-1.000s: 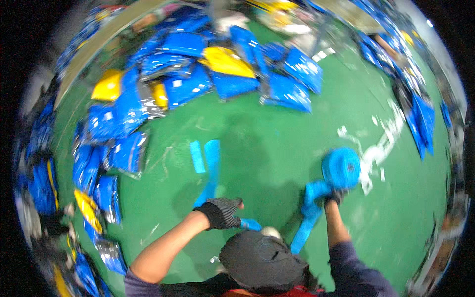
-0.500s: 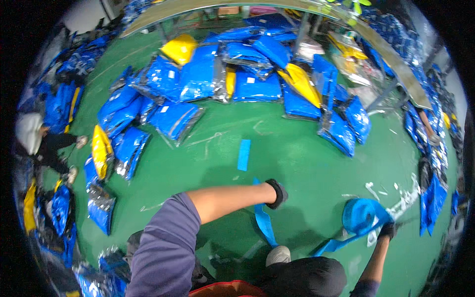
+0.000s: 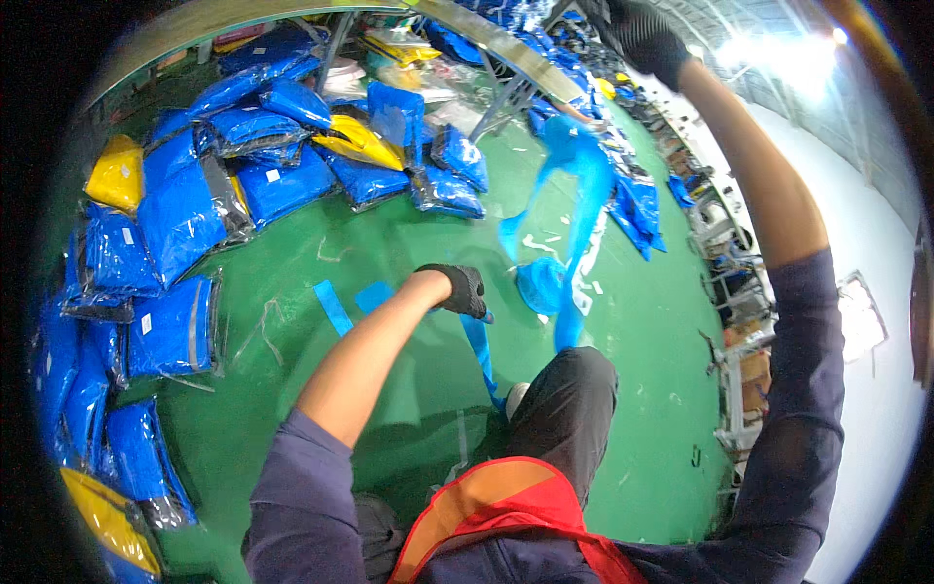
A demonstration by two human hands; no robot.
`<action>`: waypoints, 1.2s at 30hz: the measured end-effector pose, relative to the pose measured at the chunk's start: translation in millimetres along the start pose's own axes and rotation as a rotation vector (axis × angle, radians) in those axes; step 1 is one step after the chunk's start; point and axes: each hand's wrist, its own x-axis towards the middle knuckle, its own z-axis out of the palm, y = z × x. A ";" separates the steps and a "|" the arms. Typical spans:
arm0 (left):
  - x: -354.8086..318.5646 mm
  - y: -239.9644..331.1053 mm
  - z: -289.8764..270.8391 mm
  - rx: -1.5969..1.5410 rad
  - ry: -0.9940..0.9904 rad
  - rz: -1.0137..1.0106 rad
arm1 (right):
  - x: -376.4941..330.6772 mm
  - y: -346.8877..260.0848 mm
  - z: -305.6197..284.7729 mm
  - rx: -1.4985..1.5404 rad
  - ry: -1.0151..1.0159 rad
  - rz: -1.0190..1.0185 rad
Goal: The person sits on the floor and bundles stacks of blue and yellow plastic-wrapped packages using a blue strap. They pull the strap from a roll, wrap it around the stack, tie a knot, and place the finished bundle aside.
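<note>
My left hand [image 3: 462, 290], in a dark knit glove, is closed round the upper end of a blue strap [image 3: 479, 350]. That strap runs down toward my shoe [image 3: 519, 397]. High at the upper right, my right hand [image 3: 642, 44] is raised in a matching glove; motion and the frame's edge blur its fingers. Below it a long blue band [image 3: 589, 190] loops through the air, smeared by movement. I cannot tell whether it reaches the right hand. A blue roll [image 3: 540, 285] of the same material is under the loop, right of my left hand.
Short blue pieces [image 3: 333, 308] lie on the green floor [image 3: 409, 399]. Blue and yellow bagged packages [image 3: 180, 219] form an arc at the left and far side. A long table [image 3: 496, 41] stands behind them. White scraps [image 3: 588, 258] lie near the roll.
My right hand has swung from low beside the roll to high at the upper right, and blue band now loops in the air. The view has turned right. My left hand still holds its strap.
</note>
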 end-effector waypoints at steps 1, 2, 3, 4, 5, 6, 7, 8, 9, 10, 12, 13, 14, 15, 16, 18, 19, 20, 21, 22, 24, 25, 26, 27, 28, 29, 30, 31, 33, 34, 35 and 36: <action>1.3 2.5 5.1 0.045 0.065 0.001 | 24.6 -8.3 -17.2 0.025 -0.017 0.324; 2.0 1.7 9.1 0.060 0.051 0.041 | 67.8 -8.3 -34.6 0.051 -0.020 0.628; 4.8 2.8 14.7 0.120 0.059 -0.023 | 96.4 -7.4 -55.8 0.237 0.008 0.702; 5.5 2.3 18.1 0.091 0.073 -0.108 | 120.9 -7.1 -71.6 0.427 0.029 0.779; 5.9 3.4 22.6 0.162 0.061 -0.058 | 136.7 -6.0 -84.2 0.573 0.053 0.646; 3.0 2.9 22.7 0.256 0.118 -0.047 | 146.2 -2.6 -97.5 0.831 0.052 0.667; -2.8 1.6 20.5 0.235 0.175 -0.100 | 145.1 -1.3 -100.5 0.878 -0.045 0.555; -10.5 0.0 13.9 0.205 0.204 -0.142 | 137.0 -1.3 -99.0 0.930 -0.142 0.443; -24.4 -2.7 8.9 0.141 0.373 -0.259 | 118.0 -4.4 -88.3 0.710 -0.247 0.455; -42.8 -12.9 -1.8 0.216 0.530 -0.303 | 96.5 -9.0 -69.0 0.619 -0.324 0.490; -85.5 -43.4 -34.4 0.326 0.696 -0.468 | 27.6 -33.6 -3.3 0.682 -0.479 0.600; -111.2 -68.7 -60.5 0.408 0.889 -0.454 | -11.8 -52.2 36.9 0.746 -0.557 0.673; -137.0 -91.7 -70.9 0.379 0.803 -0.462 | -53.4 -75.2 79.7 0.826 -0.637 0.765; -160.5 -114.2 -79.8 0.420 0.642 -0.421 | -95.4 -102.7 124.0 0.980 -0.635 0.883; -183.9 -134.1 -75.7 0.422 0.630 -0.379 | -136.1 -132.9 167.6 1.065 -0.753 1.033; -242.7 -157.7 -28.0 0.615 0.732 -0.001 | -207.3 -206.3 249.5 0.727 -0.877 1.111; -263.5 -161.6 1.3 0.736 0.765 0.197 | -241.4 -238.9 277.2 0.714 -0.801 1.001; -288.9 -155.7 43.6 0.701 0.772 0.068 | -268.2 -272.4 301.5 0.743 -0.797 1.036; -309.5 -152.4 76.4 0.081 0.422 -0.163 | -292.7 -300.6 315.8 0.767 -0.819 1.200; -324.5 -141.9 117.8 0.100 0.437 -0.267 | -308.4 -327.9 327.9 0.677 -0.972 1.271; -356.2 -107.6 190.6 0.032 0.452 -0.511 | -331.6 -371.2 335.0 0.884 -0.827 1.448; -357.7 -97.5 217.5 -0.189 0.325 -0.711 | -337.9 -392.9 333.7 1.011 -0.659 1.519; -354.3 -89.0 240.0 -0.295 0.287 -0.761 | -335.8 -413.5 339.2 0.891 -0.780 1.604; -346.5 -77.9 260.2 -0.441 0.261 -0.835 | -343.6 -425.3 336.0 0.871 -0.816 1.544; -336.9 -71.6 274.0 -0.481 0.212 -0.845 | -347.5 -434.4 336.6 0.806 -0.843 1.525; -323.0 -67.1 284.4 -0.514 0.201 -0.826 | -355.3 -433.2 334.3 0.803 -0.913 1.510; -309.3 -63.3 292.3 -0.499 0.196 -0.798 | -366.4 -422.0 328.0 0.799 -0.898 1.474; -297.7 -62.2 296.6 -0.484 0.209 -0.730 | -374.5 -406.5 322.7 0.836 -0.880 1.409; -275.0 -62.9 302.0 -0.489 0.213 -0.642 | -401.7 -332.8 289.9 0.592 -0.653 1.460; -266.6 -63.7 303.0 -0.501 0.237 -0.599 | -409.0 -279.4 269.2 0.780 -0.374 1.466; -258.3 -65.9 303.7 -0.498 0.209 -0.582 | -413.3 -225.0 235.4 0.554 -0.379 1.486; -251.5 -66.8 304.6 -0.550 0.222 -0.491 | -409.6 -167.0 199.6 0.314 -0.372 1.472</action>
